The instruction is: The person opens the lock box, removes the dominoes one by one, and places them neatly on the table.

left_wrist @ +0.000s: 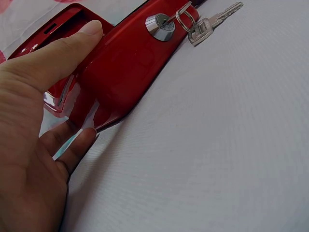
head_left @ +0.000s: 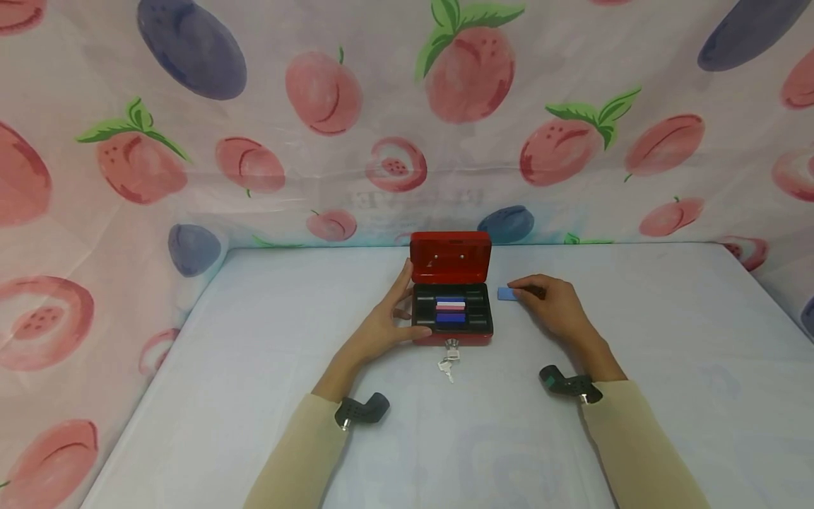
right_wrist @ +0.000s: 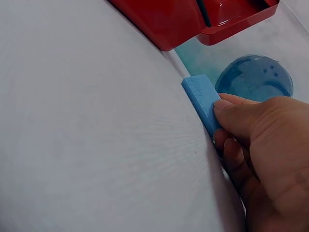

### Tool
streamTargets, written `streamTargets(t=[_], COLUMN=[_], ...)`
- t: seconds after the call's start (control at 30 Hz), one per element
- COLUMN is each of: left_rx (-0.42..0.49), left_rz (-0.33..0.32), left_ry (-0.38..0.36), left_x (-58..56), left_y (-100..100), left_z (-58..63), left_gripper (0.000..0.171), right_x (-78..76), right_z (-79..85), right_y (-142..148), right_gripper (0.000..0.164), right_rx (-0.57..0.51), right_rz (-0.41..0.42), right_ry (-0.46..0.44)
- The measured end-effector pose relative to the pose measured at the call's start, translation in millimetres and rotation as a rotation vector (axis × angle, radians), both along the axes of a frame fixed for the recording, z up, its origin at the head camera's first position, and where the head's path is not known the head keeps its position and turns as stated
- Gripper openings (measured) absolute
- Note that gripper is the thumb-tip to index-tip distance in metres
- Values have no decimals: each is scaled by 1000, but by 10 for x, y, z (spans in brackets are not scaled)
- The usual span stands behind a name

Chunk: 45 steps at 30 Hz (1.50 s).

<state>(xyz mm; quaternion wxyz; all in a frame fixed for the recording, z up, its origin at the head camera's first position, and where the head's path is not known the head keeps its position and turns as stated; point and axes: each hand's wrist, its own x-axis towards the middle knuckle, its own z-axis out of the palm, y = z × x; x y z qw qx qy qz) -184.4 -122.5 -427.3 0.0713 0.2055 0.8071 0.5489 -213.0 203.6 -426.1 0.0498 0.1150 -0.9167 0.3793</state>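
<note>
A red cash box (head_left: 452,339) stands with its lid (head_left: 452,258) raised at the back. Its black tray (head_left: 424,300) has compartments, and several blue, white and pink bars (head_left: 450,309) lie in the middle. My left hand (head_left: 379,326) holds the box's left end, thumb over the front corner and forefinger reaching toward the lid. To the right of the box, my right hand (head_left: 555,304) pinches a light blue flat bar (right_wrist: 200,96) between thumb and fingers, close over the table. The bar's far end points toward the box.
A small key (left_wrist: 205,29) hangs on a ring from the lock (left_wrist: 160,27) at the box's front, with another in the lock. White cloth covers the table (head_left: 286,297). Behind it rises a fruit-print curtain (head_left: 356,191). Each wrist wears a black camera.
</note>
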Motion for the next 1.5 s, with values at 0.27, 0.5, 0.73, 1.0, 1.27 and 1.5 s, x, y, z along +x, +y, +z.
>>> streamTargets(t=[0.27,0.5,0.73,1.0,1.27,1.5], left_rx=[13,4,19,0,13,18], left_rz=[-21,-22,-36,-14,-34,-24], left_ry=[30,20,8,20,5,5], left_x=[-15,18,127,-11,60,-4], left_y=[0,14,36,8,14,-2], left_z=[-6,69,298,21,142,9], left_gripper=[109,109,108,110,108,111], right_x=[9,2,-18,2,11,15], right_z=[-8,-2,-9,2,-12,-12], right_y=[-13,-20,-23,-32,-42,-54], right_gripper=[19,18,19,19,19,19], right_rx=[-3,8,3,21,22,21], right_rz=[-4,-9,-5,-20,-22,-26], right_ry=[30,59,85,72,80,58])
